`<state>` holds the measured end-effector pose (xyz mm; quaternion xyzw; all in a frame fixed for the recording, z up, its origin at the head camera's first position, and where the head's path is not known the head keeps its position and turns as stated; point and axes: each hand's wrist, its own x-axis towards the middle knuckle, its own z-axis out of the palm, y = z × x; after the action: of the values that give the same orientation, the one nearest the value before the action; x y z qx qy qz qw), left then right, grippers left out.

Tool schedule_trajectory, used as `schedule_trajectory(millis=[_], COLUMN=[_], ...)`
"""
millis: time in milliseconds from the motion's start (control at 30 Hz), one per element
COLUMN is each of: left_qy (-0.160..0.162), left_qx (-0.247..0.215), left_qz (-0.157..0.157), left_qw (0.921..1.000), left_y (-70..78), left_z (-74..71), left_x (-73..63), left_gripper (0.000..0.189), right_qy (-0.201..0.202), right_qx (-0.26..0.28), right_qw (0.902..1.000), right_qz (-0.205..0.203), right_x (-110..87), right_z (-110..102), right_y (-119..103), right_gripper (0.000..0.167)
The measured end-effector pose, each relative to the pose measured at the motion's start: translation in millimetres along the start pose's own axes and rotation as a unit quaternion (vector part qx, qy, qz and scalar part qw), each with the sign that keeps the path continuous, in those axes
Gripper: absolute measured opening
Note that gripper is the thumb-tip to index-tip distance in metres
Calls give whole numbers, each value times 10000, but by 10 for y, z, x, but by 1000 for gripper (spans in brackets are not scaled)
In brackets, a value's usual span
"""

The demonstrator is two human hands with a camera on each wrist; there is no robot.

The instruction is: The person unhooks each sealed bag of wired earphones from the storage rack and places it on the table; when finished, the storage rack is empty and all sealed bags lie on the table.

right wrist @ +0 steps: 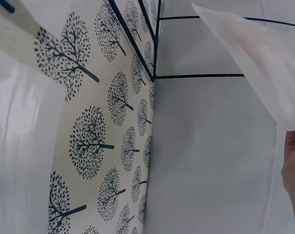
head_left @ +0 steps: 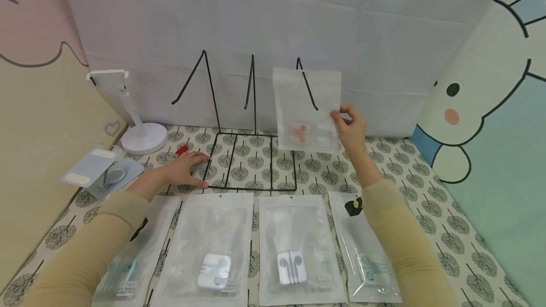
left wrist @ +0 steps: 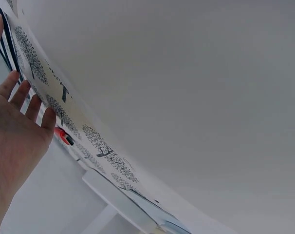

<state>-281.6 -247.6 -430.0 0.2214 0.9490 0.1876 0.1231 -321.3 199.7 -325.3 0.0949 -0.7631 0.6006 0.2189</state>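
A black wire rack (head_left: 251, 189) stands at the back of the table, three prongs rising from its flat base. A translucent white zip bag (head_left: 292, 101) hangs on the rightmost prong (head_left: 310, 94), which comes out in front of it near the top. Pink earphones (head_left: 300, 132) show through near the bag's bottom. My right hand (head_left: 353, 129) pinches the bag's right edge between thumb and fingers, also seen at the edge of the right wrist view. My left hand (head_left: 185, 170) lies with relaxed, spread fingers at the left side of the rack's base.
Along the front lie several flat zip bags; two nearer the middle, one left (head_left: 222, 231) and one right (head_left: 294, 226), show white earphone cases. A white phone stand (head_left: 145, 139), a light-blue folding stand (head_left: 117, 174) and a small red object (head_left: 182, 149) are on the left. White cloth (head_left: 239, 13) hangs behind.
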Motion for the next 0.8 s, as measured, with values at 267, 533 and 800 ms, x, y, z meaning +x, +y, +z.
schedule_trajectory(millis=[267, 533, 800], left_qy=[95, 45, 29], left_qx=[-11, -24, -44], left_qz=[110, 107, 105], left_qw=[9999, 9999, 9999], left_y=[4, 17, 17], left_z=[4, -3, -14], left_x=[0, -6, -4], left_gripper=[91, 91, 91], right_qy=[-153, -438, -563], right_qx=[117, 464, 375], right_qw=[9996, 9979, 9977], right_qz=[188, -105, -50], right_x=[58, -75, -198], right_z=[-76, -141, -221], right_y=[191, -23, -117], right_gripper=[9, 5, 6])
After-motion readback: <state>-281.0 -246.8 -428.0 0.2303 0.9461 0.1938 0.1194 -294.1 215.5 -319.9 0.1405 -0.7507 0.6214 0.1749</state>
